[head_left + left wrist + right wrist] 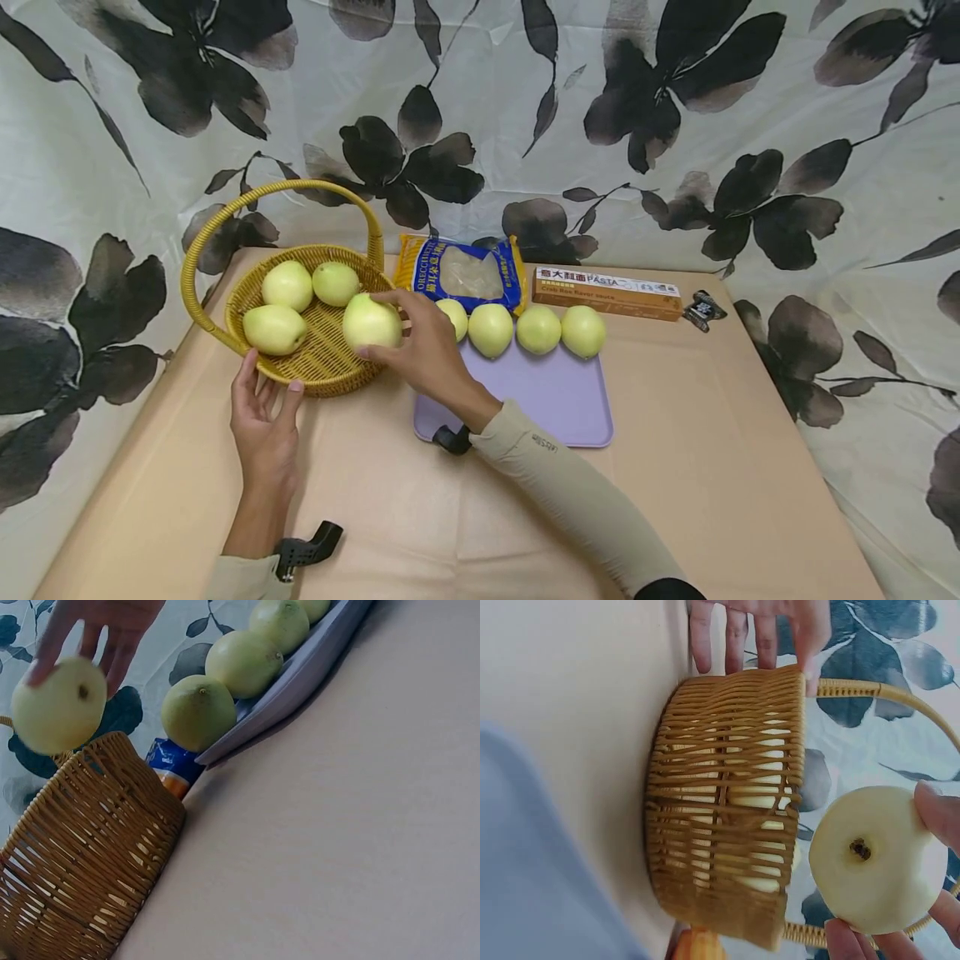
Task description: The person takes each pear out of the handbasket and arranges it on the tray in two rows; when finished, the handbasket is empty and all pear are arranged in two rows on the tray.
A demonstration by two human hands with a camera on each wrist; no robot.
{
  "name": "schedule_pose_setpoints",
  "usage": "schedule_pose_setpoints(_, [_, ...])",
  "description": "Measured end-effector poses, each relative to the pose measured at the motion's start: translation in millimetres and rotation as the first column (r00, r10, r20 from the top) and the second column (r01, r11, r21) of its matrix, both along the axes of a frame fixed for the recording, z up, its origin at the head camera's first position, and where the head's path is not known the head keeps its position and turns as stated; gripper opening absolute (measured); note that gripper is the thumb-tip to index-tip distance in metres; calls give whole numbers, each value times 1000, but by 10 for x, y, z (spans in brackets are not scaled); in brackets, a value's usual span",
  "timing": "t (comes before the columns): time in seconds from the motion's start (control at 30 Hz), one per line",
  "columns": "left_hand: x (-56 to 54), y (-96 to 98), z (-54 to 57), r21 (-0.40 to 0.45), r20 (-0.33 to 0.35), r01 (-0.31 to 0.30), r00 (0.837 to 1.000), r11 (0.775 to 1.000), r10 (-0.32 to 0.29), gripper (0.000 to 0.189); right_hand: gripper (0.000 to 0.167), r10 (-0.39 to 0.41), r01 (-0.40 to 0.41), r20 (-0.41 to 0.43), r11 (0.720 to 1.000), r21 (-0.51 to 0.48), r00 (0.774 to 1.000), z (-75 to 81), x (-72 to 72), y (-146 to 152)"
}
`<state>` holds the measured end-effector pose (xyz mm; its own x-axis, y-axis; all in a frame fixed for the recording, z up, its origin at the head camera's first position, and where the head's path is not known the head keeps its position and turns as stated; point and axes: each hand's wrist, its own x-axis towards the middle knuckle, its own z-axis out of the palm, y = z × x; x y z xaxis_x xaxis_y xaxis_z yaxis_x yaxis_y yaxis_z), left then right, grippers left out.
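My right hand (423,337) holds a pale green, smooth, round fruit (372,321) over the right side of the yellow wicker basket (345,385). In the right wrist view, thumb and fingertips grip the fruit (877,859) around its sides, its brown end facing the camera. Three similar fruits (287,286) lie inside the basket. My left hand (266,433) rests against the basket's near left rim with its fingers fairly straight. More such fruits (491,331) stand in a row along the far edge of the lilac tray (555,408).
Behind the tray lies a blue and yellow pasta bag (468,273). To its right are a long brown pasta box (607,293) and a small black wrapped packet (703,311). The basket's tall handle (281,185) arches over its far left side. A floral cloth hangs behind the table.
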<state>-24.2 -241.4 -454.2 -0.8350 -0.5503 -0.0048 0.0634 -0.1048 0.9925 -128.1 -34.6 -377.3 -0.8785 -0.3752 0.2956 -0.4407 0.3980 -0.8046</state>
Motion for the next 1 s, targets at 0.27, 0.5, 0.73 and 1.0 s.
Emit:
schedule_pose_setpoints(0.27, [-7, 8, -1, -2, 21, -5, 1000, 1000, 5, 79, 67, -28, 33, 80, 998, -53, 996, -88, 132, 410])
schedule_pose_setpoints(0.5, [-16, 3, 4, 9, 19, -4, 1000, 1000, 4, 79, 66, -72, 70, 124, 997, 25, 990, -250, 200, 627])
schedule_pose_setpoints(0.73, [-15, -12, -1, 9, 20, -2, 1000, 1000, 2, 79, 65, -100, 82, 160, 990, 116, 982, -362, 221, 706])
schedule_pose_setpoints(1.0, [-10, -7, -7, 18, 29, -5, 1000, 1000, 4, 79, 63, -111, 82, 145, 979, 189, 983, -497, 210, 694])
